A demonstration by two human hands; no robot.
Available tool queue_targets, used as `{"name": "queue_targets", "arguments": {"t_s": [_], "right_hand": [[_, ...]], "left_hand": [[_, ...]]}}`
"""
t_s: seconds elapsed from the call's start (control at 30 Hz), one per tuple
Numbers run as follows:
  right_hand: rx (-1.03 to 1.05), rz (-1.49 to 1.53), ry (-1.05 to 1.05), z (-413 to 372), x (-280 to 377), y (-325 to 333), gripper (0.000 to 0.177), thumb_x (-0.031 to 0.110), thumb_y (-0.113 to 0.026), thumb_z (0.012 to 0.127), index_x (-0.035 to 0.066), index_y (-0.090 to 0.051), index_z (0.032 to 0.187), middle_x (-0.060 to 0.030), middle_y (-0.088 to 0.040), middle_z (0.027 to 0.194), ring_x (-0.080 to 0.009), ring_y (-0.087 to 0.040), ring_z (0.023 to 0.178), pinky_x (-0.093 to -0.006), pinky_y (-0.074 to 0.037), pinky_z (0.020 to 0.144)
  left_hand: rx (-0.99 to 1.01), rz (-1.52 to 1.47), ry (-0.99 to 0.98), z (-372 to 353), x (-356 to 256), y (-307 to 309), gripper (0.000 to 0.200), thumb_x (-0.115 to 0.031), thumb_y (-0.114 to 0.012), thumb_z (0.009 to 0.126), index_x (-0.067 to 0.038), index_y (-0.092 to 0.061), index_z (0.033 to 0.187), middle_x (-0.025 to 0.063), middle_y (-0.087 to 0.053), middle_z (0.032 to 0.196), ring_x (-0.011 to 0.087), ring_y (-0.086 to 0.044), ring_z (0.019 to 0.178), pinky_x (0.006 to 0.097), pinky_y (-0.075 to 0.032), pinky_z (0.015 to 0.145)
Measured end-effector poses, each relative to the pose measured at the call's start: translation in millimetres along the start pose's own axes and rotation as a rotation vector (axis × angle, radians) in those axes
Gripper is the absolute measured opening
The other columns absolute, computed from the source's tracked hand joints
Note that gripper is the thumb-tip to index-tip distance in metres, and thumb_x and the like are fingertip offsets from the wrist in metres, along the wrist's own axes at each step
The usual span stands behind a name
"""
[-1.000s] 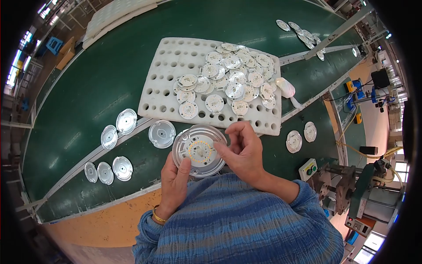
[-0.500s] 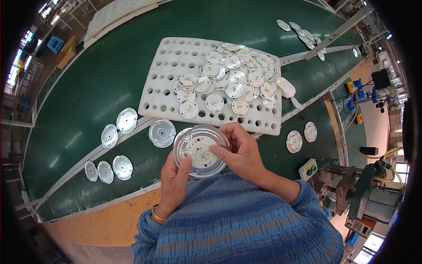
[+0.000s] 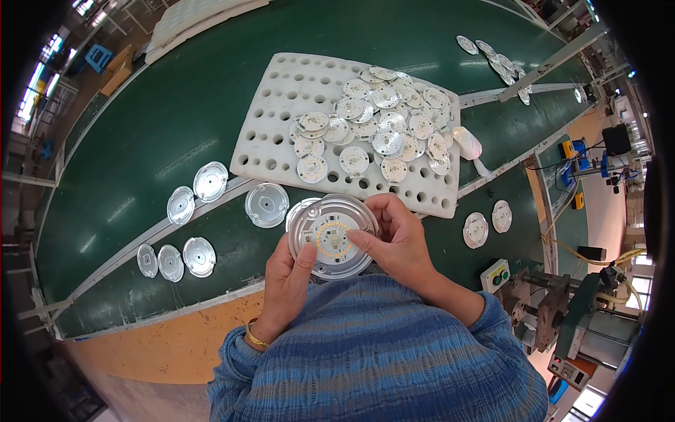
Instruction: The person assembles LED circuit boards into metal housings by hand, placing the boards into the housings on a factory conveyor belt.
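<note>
Between both hands is a round silver lamp base [image 3: 336, 268], tilted to face me. A white LED board [image 3: 332, 240] ringed with small yellow chips sits within its rim. My left hand [image 3: 287, 281] grips the lower left edge, its thumb at the board's left side. My right hand [image 3: 397, 246] wraps round the right edge and its thumb presses near the board's right side. Partly hidden behind the held base is another disc [image 3: 298, 210]. A silver lamp base [image 3: 267, 205] lies just to the left of it on the green surface.
Beyond my hands, a white foam tray [image 3: 281, 109] with holes bears a heap of LED boards [image 3: 387, 119]. Several silver bases [image 3: 199, 257] lie at left, two discs [image 3: 476, 231] at right. A plastic bag [image 3: 467, 143] touches the tray. A button box [image 3: 495, 276] and machine [image 3: 552, 299] stand right.
The whole view has shifted slightly, so the tray and discs appear a little further right. Both hands keep the same hold on the lamp base, thumbs still by the board.
</note>
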State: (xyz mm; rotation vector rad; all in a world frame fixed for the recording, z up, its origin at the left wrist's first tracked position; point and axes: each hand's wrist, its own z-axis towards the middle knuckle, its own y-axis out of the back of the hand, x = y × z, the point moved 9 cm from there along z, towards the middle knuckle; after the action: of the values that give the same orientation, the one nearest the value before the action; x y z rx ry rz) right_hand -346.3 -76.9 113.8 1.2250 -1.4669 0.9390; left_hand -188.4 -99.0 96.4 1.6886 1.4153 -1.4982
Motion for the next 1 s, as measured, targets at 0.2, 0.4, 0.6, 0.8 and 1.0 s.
{"name": "queue_targets", "arguments": {"t_s": [0.2, 0.4, 0.6, 0.8, 1.0], "right_hand": [[0.025, 0.032, -0.025, 1.4, -4.2, -1.6, 0.032, 0.0, -0.065, 0.078, 0.001, -0.045, 0.103, -0.0052, -0.058, 0.09, -0.0058, -0.056, 0.078, -0.0179, -0.047, 0.065], [0.028, 0.038, -0.027, 2.1, -3.9, -2.4, 0.032, 0.0, -0.065, 0.078, 0.001, -0.045, 0.103, -0.0051, -0.059, 0.09, -0.0055, -0.056, 0.078, -0.0175, -0.046, 0.065], [-0.005, -0.003, 0.006, 4.0, -5.7, -0.4, 0.033, 0.011, -0.067, 0.077, 0.0, -0.047, 0.101, -0.0046, -0.062, 0.085, -0.0041, -0.053, 0.068, -0.0201, -0.043, 0.058], [-0.005, 0.0, -0.016, 5.6, -9.3, 0.6, 0.033, 0.012, -0.067, 0.077, 0.0, -0.047, 0.101, -0.0045, -0.062, 0.085, -0.004, -0.052, 0.068, -0.0201, -0.043, 0.059], [-0.001, 0.072, -0.009, 7.2, -6.1, -1.6, 0.032, 0.008, -0.066, 0.077, -0.001, -0.047, 0.101, -0.0064, -0.062, 0.087, -0.0056, -0.055, 0.073, -0.0204, -0.045, 0.061]], "left_hand": [[-0.005, 0.027, -0.016, 1.5, -1.4, -0.1, 0.031, -0.023, -0.047, 0.094, 0.001, -0.049, 0.113, 0.0048, -0.058, 0.101, 0.0071, -0.052, 0.088, 0.0211, -0.043, 0.076], [0.007, 0.036, -0.032, 2.4, -1.0, 0.8, 0.032, -0.023, -0.047, 0.094, 0.001, -0.048, 0.114, 0.005, -0.058, 0.102, 0.0074, -0.052, 0.089, 0.0215, -0.043, 0.076], [0.002, 0.0, -0.005, 2.5, 0.8, 1.4, 0.032, -0.022, -0.047, 0.094, 0.002, -0.048, 0.115, 0.0051, -0.057, 0.103, 0.0077, -0.052, 0.09, 0.0215, -0.043, 0.077], [0.003, 0.007, -0.003, 3.8, 1.1, 1.5, 0.032, -0.023, -0.048, 0.093, 0.002, -0.048, 0.115, 0.005, -0.057, 0.103, 0.0076, -0.051, 0.09, 0.0217, -0.043, 0.077], [0.006, 0.04, -0.004, 5.3, 3.6, 4.4, 0.031, -0.022, -0.049, 0.093, 0.001, -0.048, 0.113, 0.0051, -0.057, 0.102, 0.0077, -0.052, 0.09, 0.0219, -0.043, 0.077]]}}
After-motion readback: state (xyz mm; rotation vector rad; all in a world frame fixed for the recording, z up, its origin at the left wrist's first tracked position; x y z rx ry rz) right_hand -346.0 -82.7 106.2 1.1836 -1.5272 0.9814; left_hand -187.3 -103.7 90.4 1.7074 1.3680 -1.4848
